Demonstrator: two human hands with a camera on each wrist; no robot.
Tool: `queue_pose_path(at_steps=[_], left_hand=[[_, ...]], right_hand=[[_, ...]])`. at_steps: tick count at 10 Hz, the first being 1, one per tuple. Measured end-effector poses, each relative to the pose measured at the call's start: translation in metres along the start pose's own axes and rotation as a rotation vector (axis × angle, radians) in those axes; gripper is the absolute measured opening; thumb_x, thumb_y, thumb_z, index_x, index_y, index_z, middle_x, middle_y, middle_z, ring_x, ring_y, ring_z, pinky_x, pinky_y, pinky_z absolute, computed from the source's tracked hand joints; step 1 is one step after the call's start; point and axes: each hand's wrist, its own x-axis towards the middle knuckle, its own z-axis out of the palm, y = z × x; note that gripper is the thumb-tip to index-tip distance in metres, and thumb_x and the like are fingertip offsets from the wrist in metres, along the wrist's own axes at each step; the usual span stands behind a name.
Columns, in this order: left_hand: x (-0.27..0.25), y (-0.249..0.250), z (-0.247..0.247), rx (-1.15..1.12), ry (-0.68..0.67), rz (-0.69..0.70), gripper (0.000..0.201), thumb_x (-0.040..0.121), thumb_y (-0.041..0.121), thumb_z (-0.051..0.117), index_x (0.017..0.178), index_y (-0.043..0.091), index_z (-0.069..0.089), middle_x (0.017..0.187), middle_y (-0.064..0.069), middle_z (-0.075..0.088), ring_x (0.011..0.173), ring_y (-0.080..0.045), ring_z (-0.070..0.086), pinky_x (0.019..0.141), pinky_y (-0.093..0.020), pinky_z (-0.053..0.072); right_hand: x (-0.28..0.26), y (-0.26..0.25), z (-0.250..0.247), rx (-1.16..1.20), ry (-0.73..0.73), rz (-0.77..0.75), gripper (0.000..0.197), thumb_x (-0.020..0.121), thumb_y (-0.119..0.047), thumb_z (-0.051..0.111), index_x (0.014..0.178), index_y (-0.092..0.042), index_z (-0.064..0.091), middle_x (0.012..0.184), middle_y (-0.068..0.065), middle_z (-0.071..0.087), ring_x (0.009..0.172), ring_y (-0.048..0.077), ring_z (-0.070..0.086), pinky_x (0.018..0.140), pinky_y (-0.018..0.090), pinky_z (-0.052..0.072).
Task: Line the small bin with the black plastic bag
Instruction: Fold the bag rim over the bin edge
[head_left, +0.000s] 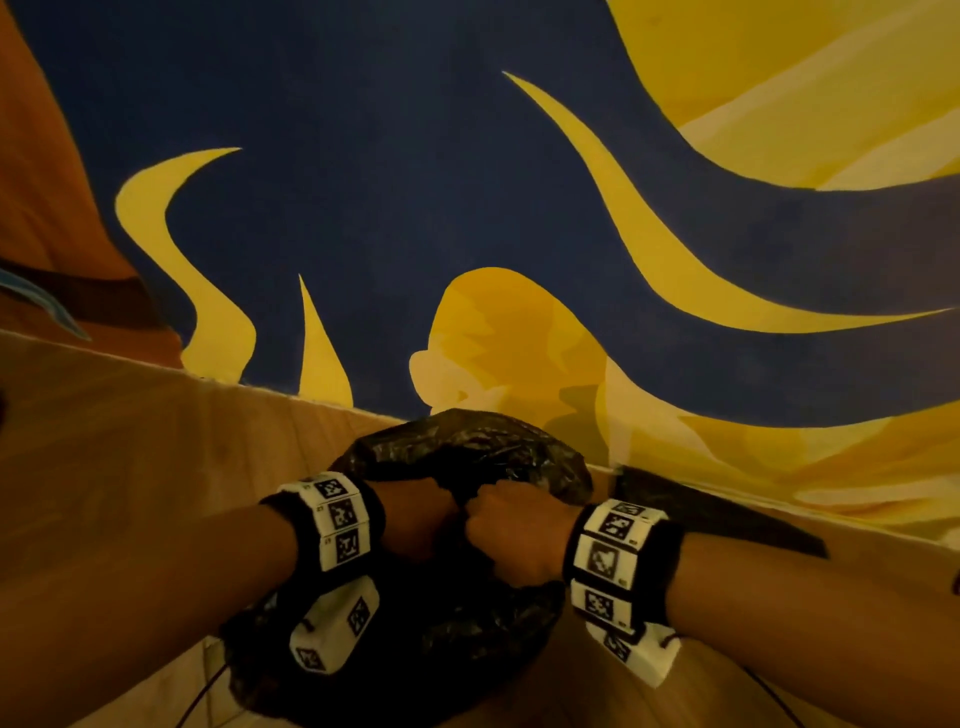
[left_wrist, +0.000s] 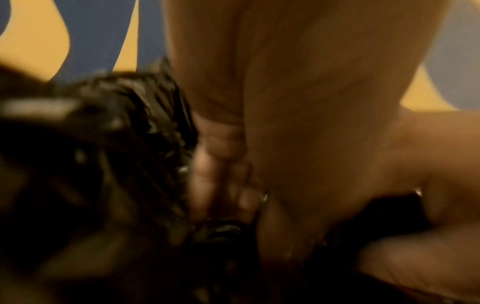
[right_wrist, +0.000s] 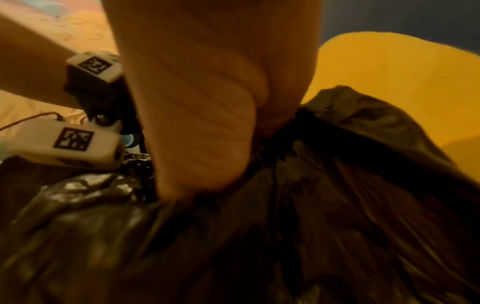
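The black plastic bag (head_left: 467, 452) bulges in a crumpled mound low at the near centre, above the wooden floor (head_left: 130, 441) and in front of the blue-and-yellow wall (head_left: 415, 208). Both fists meet on top: the left hand (head_left: 415, 514) and the right hand (head_left: 511, 535) each clench a bunch of film, knuckles touching. No bin shows under it. The risk from here is that a hard pull apart could tear the thin plastic or leave the mouth shut.
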Motion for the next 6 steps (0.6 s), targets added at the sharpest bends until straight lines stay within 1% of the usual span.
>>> queue_pose_path(at_steps=[1, 2, 3, 4, 5, 6], left_hand=[[-0.001, 0.002, 0.006, -0.089, -0.126, -0.095, 0.054, 0.086, 0.036, 0.077, 0.134, 0.017, 0.060, 0.131, -0.007, 0.067, 0.121, -0.027, 0.063, 0.101, -0.038, 0.050], [0.001, 0.004, 0.000, -0.130, -0.337, -0.123, 0.083, 0.081, 0.037, 0.082, 0.152, 0.026, 0.040, 0.153, -0.003, 0.049, 0.140, -0.026, 0.045, 0.116, -0.045, 0.038], [0.000, 0.006, -0.005, -0.102, -0.541, -0.138, 0.091, 0.084, 0.044, 0.078, 0.157, 0.035, 0.025, 0.164, -0.001, 0.031, 0.151, -0.029, 0.027, 0.123, -0.054, 0.024], [-0.009, 0.002, -0.011, -0.115, -0.382, -0.108, 0.068, 0.085, 0.042, 0.076, 0.146, 0.029, 0.049, 0.148, -0.001, 0.054, 0.138, -0.026, 0.049, 0.116, -0.046, 0.040], [-0.010, 0.003, -0.019, -0.065, -0.059, -0.025, 0.034, 0.099, 0.040, 0.056, 0.122, 0.019, 0.070, 0.120, -0.005, 0.071, 0.109, -0.026, 0.065, 0.102, -0.046, 0.052], [0.002, 0.008, -0.015, -0.069, -0.132, -0.021, 0.033, 0.104, 0.031, 0.052, 0.128, 0.017, 0.067, 0.130, -0.008, 0.066, 0.119, -0.028, 0.060, 0.110, -0.044, 0.044]], right_hand=[[0.009, -0.004, -0.007, -0.142, -0.247, 0.025, 0.058, 0.085, -0.051, 0.073, 0.130, -0.015, 0.063, 0.135, 0.011, 0.062, 0.127, 0.032, 0.053, 0.115, 0.045, 0.034], [0.016, 0.001, -0.008, -0.064, -0.270, 0.072, 0.050, 0.090, -0.045, 0.069, 0.131, -0.016, 0.063, 0.135, 0.011, 0.062, 0.129, 0.034, 0.054, 0.113, 0.048, 0.039], [0.016, 0.001, -0.006, 0.005, -0.281, 0.110, 0.044, 0.092, -0.036, 0.067, 0.132, -0.018, 0.064, 0.137, 0.012, 0.062, 0.130, 0.036, 0.054, 0.110, 0.051, 0.041], [0.012, 0.000, -0.010, 0.008, -0.242, 0.093, 0.043, 0.095, -0.033, 0.065, 0.133, -0.013, 0.062, 0.142, 0.016, 0.056, 0.135, 0.039, 0.046, 0.113, 0.054, 0.033], [0.010, 0.001, -0.016, -0.031, -0.239, 0.043, 0.053, 0.093, -0.047, 0.064, 0.134, -0.013, 0.061, 0.144, 0.016, 0.054, 0.138, 0.038, 0.040, 0.117, 0.053, 0.029], [0.008, 0.001, -0.013, -0.122, -0.275, 0.034, 0.086, 0.080, -0.074, 0.062, 0.143, -0.017, 0.053, 0.157, 0.011, 0.040, 0.148, 0.032, 0.026, 0.125, 0.048, 0.014]])
